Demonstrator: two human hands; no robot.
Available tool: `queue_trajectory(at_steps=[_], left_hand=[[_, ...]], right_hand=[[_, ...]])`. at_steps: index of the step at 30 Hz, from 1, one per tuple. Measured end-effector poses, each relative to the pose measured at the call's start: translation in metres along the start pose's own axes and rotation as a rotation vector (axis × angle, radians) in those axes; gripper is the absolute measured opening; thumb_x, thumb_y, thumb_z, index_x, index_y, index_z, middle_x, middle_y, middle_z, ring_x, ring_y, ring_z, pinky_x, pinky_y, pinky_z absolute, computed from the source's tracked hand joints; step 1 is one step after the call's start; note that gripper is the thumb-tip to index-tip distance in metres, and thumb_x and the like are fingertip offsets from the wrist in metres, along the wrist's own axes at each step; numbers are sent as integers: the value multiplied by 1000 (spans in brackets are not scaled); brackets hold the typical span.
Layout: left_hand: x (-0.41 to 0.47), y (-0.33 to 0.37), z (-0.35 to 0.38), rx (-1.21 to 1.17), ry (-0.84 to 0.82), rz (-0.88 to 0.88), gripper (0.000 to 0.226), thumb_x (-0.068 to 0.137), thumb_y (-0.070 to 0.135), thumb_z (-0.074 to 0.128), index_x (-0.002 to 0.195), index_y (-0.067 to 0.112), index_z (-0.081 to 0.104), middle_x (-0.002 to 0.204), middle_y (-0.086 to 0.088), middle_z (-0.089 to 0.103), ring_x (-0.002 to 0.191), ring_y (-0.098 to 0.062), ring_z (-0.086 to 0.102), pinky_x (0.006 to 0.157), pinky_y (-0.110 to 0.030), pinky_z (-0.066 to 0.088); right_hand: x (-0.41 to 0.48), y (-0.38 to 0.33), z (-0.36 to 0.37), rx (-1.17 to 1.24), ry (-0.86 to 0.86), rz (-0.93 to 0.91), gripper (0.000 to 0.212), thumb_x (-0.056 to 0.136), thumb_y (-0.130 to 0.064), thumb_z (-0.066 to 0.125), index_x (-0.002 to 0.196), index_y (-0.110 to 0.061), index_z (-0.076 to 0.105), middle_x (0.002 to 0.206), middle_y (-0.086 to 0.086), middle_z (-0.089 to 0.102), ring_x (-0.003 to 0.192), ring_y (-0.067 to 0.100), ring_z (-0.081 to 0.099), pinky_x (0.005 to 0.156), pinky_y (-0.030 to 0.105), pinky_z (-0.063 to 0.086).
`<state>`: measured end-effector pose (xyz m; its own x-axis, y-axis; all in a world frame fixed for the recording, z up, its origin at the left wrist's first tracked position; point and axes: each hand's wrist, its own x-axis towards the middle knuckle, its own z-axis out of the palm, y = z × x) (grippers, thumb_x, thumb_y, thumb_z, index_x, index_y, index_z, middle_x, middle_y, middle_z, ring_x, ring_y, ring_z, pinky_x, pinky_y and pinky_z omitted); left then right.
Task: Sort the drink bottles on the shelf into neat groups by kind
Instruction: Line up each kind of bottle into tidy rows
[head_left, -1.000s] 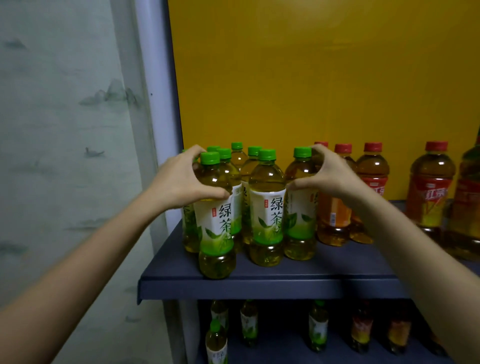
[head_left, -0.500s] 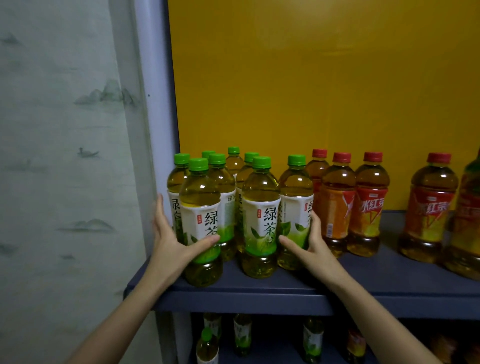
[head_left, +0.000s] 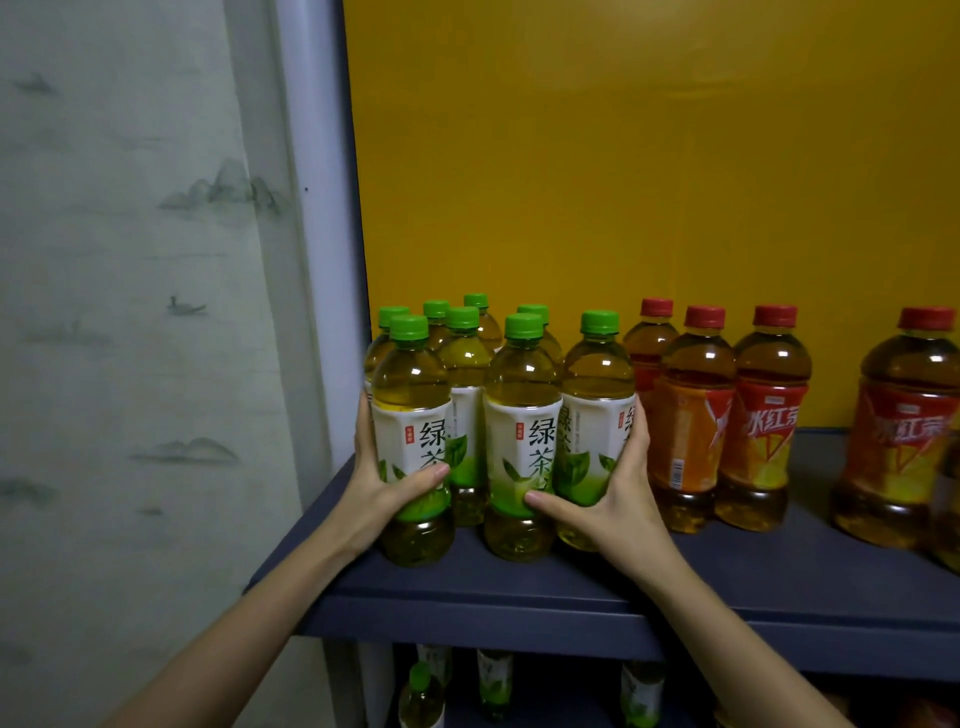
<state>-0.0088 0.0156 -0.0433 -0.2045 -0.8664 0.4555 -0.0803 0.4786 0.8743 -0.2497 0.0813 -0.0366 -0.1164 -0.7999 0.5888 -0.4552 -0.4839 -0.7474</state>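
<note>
Since the green bottles (head_left: 522, 415) look full, expect weight and smooth, slightly yielding plastic; take them at the labelled waist, not the caps. They stand bunched at the left end of the shelf (head_left: 571, 587), with the red bottles (head_left: 691, 415) just beside them toward its right. Your left hand (head_left: 382, 496) wraps the front-left bottle, thumb across its label. Your right hand (head_left: 618, 499) cups the group's right flank, thumb on the middle front bottle. Rear rows are largely hidden, and fingers behind the bottles cannot be checked. Lower bottles (head_left: 493, 675) under the shelf are dim and cut off.
</note>
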Motion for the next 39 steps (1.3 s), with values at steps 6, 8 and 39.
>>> queue_trajectory(at_steps=[6, 8, 39], left_hand=[[18, -8, 18, 8, 39, 9, 112, 52, 54, 84, 138, 51, 12, 143, -5, 40, 130, -27, 41, 106, -53, 36], [23, -9, 26, 17, 50, 14, 113, 52, 55, 84, 136, 57, 10, 145, -4, 37, 133, -27, 37, 106, -55, 33], [56, -8, 47, 17, -49, -84, 48, 87, 2, 56, 131, 11, 38, 118, 2, 54, 109, -5, 52, 86, -13, 46]], right_hand=[[4, 10, -13, -3, -37, 2, 120, 58, -62, 74, 143, -41, -8, 153, -8, 13, 141, 7, 19, 115, 42, 27], [4, 12, -17, -12, -38, 4, 107, 72, -48, 71, 144, -35, -8, 153, -10, 11, 140, 4, 16, 117, 39, 23], [-36, -6, -40, -407, 337, -183, 43, 83, -11, 63, 123, -14, 49, 118, 0, 50, 109, 14, 45, 86, 34, 39]])
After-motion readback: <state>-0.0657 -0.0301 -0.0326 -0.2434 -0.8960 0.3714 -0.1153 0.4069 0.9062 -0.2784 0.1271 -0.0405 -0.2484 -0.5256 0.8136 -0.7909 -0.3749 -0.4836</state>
